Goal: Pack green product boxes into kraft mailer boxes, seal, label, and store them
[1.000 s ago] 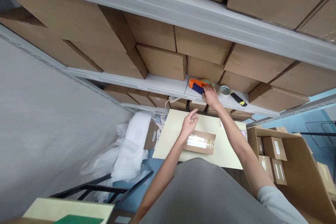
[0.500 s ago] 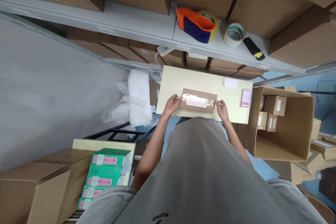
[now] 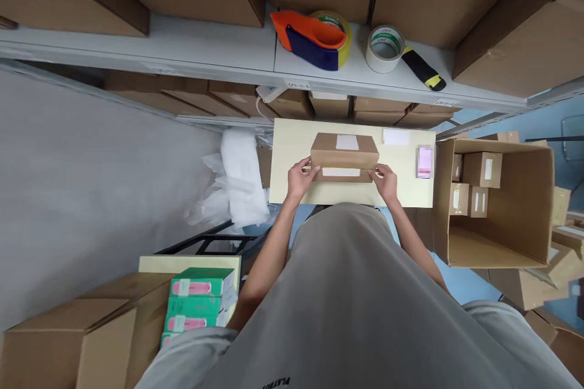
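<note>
A brown cardboard box (image 3: 325,158) is over the pale tabletop (image 3: 292,140), with a white label on its upper face. Along its near side shows a lower brown strip bearing a long white label; whether this is a flap, another face or a second box, I cannot tell. My left hand (image 3: 301,179) grips the near left corner, its thumb toward the white strip. At the near right corner, my right hand (image 3: 385,182) pinches in the same way. Part of each hand's fingers is hidden behind the cardboard.
A phone (image 3: 424,161) and a white label sheet (image 3: 396,137) lie at the table's right. Beyond stands a large open carton (image 3: 506,249) holding small boxes. The shelf (image 3: 205,51) ahead carries a tape dispenser (image 3: 310,42), tape roll (image 3: 384,51) and cutter (image 3: 422,70). Green boxes (image 3: 194,304) are stacked lower left.
The box has turned: its shiny taped face is out of sight and a labelled face shows above. Both hands have closed on its near corners. The camera view has shifted slightly.
</note>
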